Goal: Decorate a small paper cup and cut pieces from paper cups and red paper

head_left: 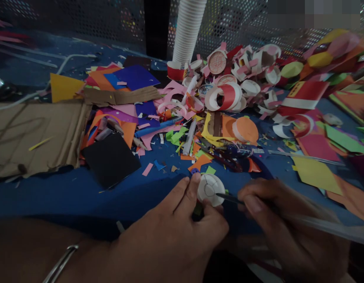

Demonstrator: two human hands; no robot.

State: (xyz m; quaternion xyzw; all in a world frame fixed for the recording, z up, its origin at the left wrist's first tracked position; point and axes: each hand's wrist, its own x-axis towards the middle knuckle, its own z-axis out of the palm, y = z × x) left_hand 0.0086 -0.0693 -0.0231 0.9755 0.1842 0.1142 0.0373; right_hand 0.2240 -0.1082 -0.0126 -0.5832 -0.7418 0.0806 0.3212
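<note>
My left hand (184, 212) pinches a small round white paper piece (210, 186) near the front of the blue table. Dark lines are drawn on it: a ring in the middle and strokes running out toward the edge. In my right hand (282, 220) is a pen (230, 198) with a dark tip and a pale shaft, its point touching the right part of the white piece. Just beyond my left fingertips lie paper scraps (202, 161) and a small purple button-like thing (195, 171). Dark-handled scissors (221, 155) lie a little further back.
Cut paper cups and rings (229, 96) are heaped at the back, by a ribbed white tube (189, 33). A black paper square (111, 160) and cardboard (37, 133) lie left. Coloured sheets (317, 175) spread on the right. A perforated metal panel (96, 21) stands behind.
</note>
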